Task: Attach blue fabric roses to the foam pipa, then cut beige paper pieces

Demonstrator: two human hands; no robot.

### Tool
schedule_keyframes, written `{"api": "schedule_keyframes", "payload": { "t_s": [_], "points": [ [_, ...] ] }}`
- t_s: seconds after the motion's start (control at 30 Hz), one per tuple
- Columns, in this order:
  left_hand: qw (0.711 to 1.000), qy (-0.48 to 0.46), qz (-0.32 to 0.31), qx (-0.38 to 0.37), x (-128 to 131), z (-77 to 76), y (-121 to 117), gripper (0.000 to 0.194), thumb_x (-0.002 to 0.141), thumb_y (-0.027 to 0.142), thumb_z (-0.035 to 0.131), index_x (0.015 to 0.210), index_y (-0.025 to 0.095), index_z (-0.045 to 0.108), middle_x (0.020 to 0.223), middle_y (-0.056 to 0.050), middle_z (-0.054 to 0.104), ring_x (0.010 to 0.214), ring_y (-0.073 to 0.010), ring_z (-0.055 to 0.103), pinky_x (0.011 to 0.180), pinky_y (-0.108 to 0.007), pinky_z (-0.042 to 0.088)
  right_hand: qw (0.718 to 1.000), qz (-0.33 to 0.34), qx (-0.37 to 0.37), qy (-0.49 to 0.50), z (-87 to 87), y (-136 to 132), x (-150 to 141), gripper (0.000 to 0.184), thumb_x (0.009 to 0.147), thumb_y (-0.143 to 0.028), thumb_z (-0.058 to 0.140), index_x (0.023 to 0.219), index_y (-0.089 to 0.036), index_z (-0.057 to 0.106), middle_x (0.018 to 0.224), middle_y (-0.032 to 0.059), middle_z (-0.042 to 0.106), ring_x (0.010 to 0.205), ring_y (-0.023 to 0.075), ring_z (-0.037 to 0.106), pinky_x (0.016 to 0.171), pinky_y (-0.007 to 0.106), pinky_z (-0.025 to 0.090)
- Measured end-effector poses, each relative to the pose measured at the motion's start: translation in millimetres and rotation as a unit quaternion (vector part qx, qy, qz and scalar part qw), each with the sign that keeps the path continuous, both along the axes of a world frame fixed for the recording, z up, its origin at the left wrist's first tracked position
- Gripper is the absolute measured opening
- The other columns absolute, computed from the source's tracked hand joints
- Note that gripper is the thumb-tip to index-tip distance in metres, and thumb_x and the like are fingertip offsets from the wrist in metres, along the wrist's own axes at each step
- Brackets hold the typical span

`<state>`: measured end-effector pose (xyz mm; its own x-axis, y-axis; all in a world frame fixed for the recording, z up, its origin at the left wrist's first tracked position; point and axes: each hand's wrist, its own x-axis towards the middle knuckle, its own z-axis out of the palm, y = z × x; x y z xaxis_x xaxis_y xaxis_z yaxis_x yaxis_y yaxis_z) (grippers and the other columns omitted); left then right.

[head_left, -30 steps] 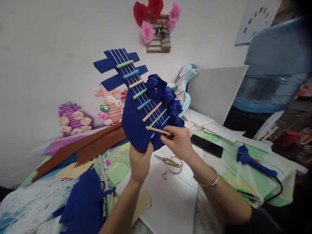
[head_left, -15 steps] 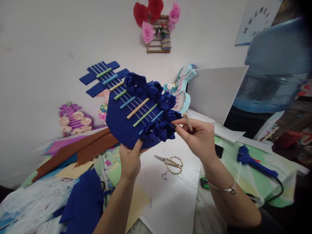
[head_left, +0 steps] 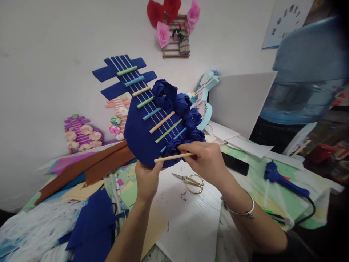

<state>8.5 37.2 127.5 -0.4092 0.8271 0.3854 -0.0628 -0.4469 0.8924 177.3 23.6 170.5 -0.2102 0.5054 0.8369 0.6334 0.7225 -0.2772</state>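
My left hand (head_left: pixel 147 183) is closed on the lower edge of a dark blue craft lute (head_left: pixel 139 136), held up tilted above the table. White strings and green, blue and tan strips cross its face. Dark blue fabric-like flowers (head_left: pixel 164 94) run along its right side and bottom. My right hand (head_left: pixel 208 162) is closed, with a thin wooden stick (head_left: pixel 171 158) sticking out from it to the left. Its fingertips touch the lower flowers and partly hide them. Gold-handled scissors (head_left: pixel 194 183) lie below on a white board (head_left: pixel 188 225).
On the right are a black phone (head_left: pixel 236 163), a blue glue gun (head_left: pixel 286 181) with its cord, and a green cutter (head_left: pixel 275 217). Blue cloth (head_left: pixel 94 229) and brown material (head_left: pixel 106 162) lie left. More craft lutes (head_left: pixel 81 134) lean on the wall.
The craft lute has shifted right and turned more upright. My right hand has moved left to the lower flowers, and its stick has swung from upright to nearly level.
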Motion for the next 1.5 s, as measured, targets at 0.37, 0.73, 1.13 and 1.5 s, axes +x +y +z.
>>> {"api": "schedule_keyframes", "payload": {
  "t_s": [0.37, 0.73, 1.13, 1.5],
  "points": [
    [0.999, -0.015, -0.038, -0.001, 1.8, -0.7, -3.1, 0.043, 0.061, 0.028, 0.079, 0.099, 0.012, 0.065, 0.081, -0.007, 0.071, 0.067, -0.0195, 0.068, 0.058, -0.033, 0.058, 0.990, -0.110, 0.029, -0.088, -3.9, 5.2, -1.1, 0.015, 0.079, -0.011, 0.053, 0.075, -0.017, 0.066, 0.062, -0.0013, 0.064, 0.058, 0.0113, 0.057, 0.051, 0.024, 0.031],
    [0.998, -0.013, -0.067, 0.016, -0.2, -3.8, 1.0, 0.033, 0.064, 0.028, 0.077, 0.091, 0.012, 0.066, 0.083, -0.007, 0.071, 0.074, -0.0203, 0.067, 0.064, -0.031, 0.056, 0.999, 0.030, 0.005, 0.024, 3.5, -3.2, 1.1, 0.013, 0.082, -0.014, 0.056, 0.086, -0.017, 0.069, 0.073, -0.0007, 0.065, 0.063, 0.0091, 0.057, 0.057, 0.021, 0.040],
    [0.994, -0.045, -0.067, 0.073, -3.9, -5.7, 6.0, 0.029, 0.066, 0.022, 0.076, 0.094, 0.018, 0.069, 0.090, -0.004, 0.073, 0.088, -0.0189, 0.067, 0.087, -0.033, 0.050, 0.995, 0.040, -0.018, -0.089, 6.0, -17.0, -3.5, 0.013, 0.081, -0.013, 0.055, 0.078, -0.017, 0.067, 0.069, -0.0014, 0.059, 0.060, 0.0085, 0.051, 0.052, 0.022, 0.033],
    [0.994, -0.058, -0.053, 0.077, -9.8, -6.9, 11.3, 0.034, 0.063, 0.028, 0.079, 0.095, 0.019, 0.069, 0.096, -0.006, 0.073, 0.083, -0.0201, 0.068, 0.079, -0.034, 0.055, 0.988, 0.045, -0.014, -0.145, 4.7, -18.3, -2.1, 0.021, 0.081, -0.009, 0.051, 0.082, -0.020, 0.069, 0.065, -0.0030, 0.054, 0.057, 0.0074, 0.048, 0.051, 0.023, 0.029]
  ]
}}
